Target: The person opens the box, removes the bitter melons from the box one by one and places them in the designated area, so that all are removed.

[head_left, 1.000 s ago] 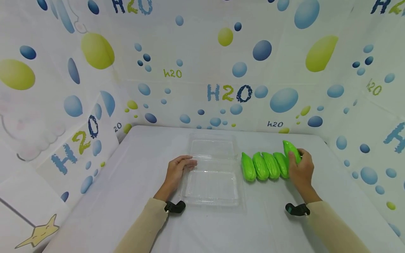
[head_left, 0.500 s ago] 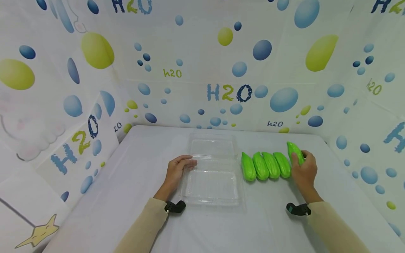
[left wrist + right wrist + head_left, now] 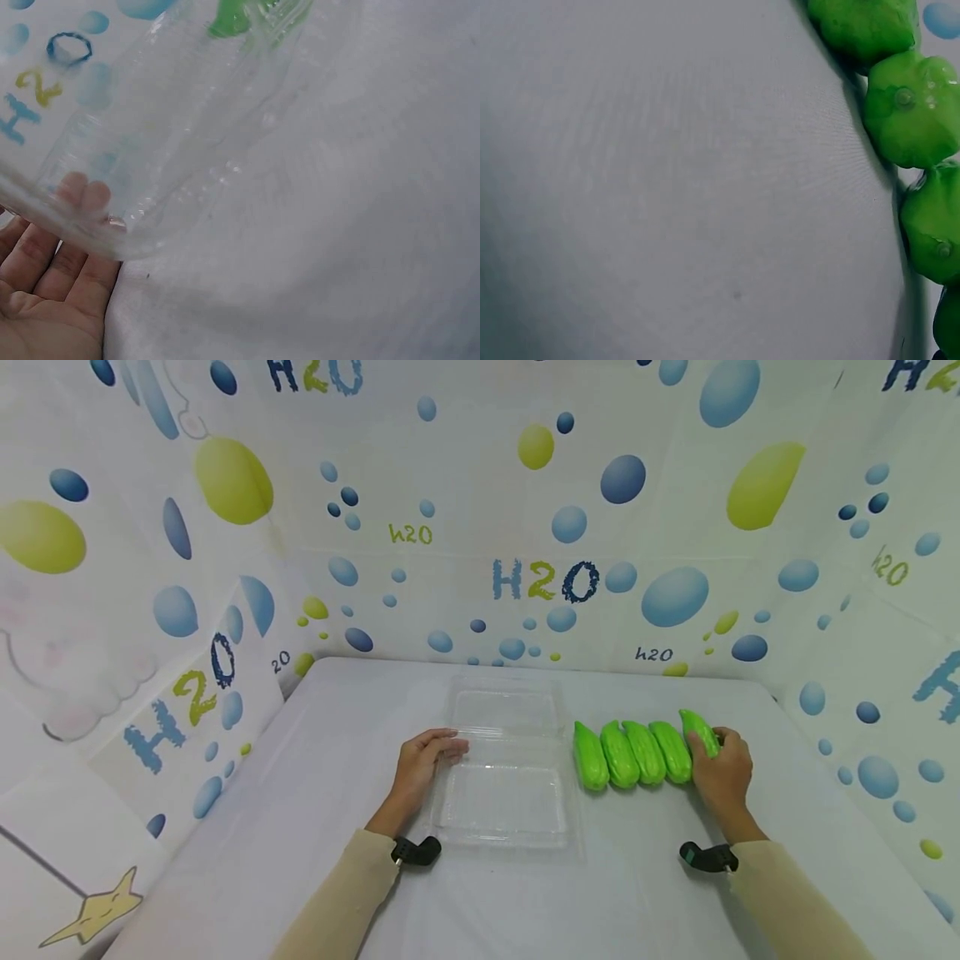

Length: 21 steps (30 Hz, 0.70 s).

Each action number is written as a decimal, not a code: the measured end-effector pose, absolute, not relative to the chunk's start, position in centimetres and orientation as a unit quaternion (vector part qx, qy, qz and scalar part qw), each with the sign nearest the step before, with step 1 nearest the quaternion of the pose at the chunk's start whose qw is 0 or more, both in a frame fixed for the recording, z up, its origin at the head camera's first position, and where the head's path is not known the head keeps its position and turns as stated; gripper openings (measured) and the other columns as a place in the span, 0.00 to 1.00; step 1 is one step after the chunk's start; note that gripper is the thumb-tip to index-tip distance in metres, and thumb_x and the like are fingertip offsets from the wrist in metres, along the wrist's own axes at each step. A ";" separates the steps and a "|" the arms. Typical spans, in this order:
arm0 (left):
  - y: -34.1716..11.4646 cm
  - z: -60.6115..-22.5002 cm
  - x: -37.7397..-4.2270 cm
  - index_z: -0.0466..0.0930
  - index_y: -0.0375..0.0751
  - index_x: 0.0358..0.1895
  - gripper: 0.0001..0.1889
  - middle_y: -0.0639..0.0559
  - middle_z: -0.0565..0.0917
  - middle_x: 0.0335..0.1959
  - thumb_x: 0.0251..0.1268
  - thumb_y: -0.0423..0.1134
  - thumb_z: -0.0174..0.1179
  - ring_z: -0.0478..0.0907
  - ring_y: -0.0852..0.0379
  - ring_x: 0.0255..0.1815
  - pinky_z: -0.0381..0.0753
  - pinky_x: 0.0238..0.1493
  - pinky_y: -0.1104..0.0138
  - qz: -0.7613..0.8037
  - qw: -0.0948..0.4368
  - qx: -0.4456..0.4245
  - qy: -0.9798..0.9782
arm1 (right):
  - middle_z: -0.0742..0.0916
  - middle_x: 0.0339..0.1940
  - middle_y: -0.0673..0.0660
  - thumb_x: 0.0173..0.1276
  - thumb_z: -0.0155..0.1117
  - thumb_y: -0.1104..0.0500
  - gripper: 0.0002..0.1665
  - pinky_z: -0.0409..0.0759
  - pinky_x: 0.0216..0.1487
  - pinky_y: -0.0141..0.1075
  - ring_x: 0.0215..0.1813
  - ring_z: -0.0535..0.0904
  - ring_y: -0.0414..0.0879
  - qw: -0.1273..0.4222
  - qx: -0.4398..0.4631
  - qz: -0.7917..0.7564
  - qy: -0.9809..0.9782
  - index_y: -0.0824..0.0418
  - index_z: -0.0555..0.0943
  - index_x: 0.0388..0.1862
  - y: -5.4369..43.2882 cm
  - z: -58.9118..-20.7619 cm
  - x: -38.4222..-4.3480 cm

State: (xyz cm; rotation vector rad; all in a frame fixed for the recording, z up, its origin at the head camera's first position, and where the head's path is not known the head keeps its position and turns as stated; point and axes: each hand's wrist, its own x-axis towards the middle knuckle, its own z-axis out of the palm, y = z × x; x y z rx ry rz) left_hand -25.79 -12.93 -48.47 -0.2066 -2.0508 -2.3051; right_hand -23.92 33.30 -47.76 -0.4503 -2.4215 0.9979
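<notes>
An unlidded clear plastic clamshell container (image 3: 501, 802) lies flat on the white table, its lid half folded back. My left hand (image 3: 422, 766) holds its left edge near the hinge; in the left wrist view the fingertips (image 3: 96, 196) show through the clear wall. At the right end of a row, my right hand (image 3: 722, 770) grips a glossy green ribbed vegetable (image 3: 696, 728) with a pointed tip, thumb on the near side. Several matching green vegetables (image 3: 619, 753) lie side by side between that hand and the container. The right hand is outside the right wrist view.
A white cloth covers the table (image 3: 622, 877), with its far edge against a patterned curtain (image 3: 450, 477) of blue and yellow-green drops. Rounded ends of the green vegetables (image 3: 911, 112) line the right side of the right wrist view.
My right hand has shifted slightly to the right with the green vegetable, whose tip has come down beside the row's end. The left hand and container have stayed put.
</notes>
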 end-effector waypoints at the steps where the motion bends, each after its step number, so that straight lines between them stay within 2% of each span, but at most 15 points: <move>1: -12.9 -48.5 -25.8 0.77 0.22 0.58 0.16 0.30 0.86 0.50 0.78 0.31 0.48 0.85 0.38 0.53 0.86 0.55 0.58 -0.745 0.025 -0.066 -0.663 | 0.75 0.60 0.76 0.79 0.53 0.46 0.36 0.67 0.60 0.61 0.62 0.70 0.69 0.238 -0.164 0.365 -0.885 0.76 0.66 0.68 33.4 -47.9 -23.9; 10: -12.8 -48.4 -25.7 0.77 0.22 0.58 0.16 0.29 0.86 0.50 0.77 0.30 0.48 0.85 0.37 0.53 0.86 0.55 0.58 -0.749 0.026 -0.066 -0.659 | 0.75 0.59 0.77 0.79 0.52 0.46 0.36 0.67 0.58 0.63 0.61 0.69 0.71 0.228 -0.159 0.353 -0.893 0.77 0.66 0.68 33.8 -48.7 -24.1; 21: -12.8 -48.4 -25.6 0.75 0.20 0.59 0.16 0.29 0.85 0.50 0.77 0.29 0.48 0.85 0.37 0.54 0.86 0.56 0.57 -0.753 0.025 -0.071 -0.654 | 0.75 0.61 0.76 0.81 0.46 0.45 0.36 0.67 0.60 0.62 0.63 0.68 0.71 0.231 -0.156 0.365 -0.888 0.75 0.67 0.69 33.8 -48.6 -24.1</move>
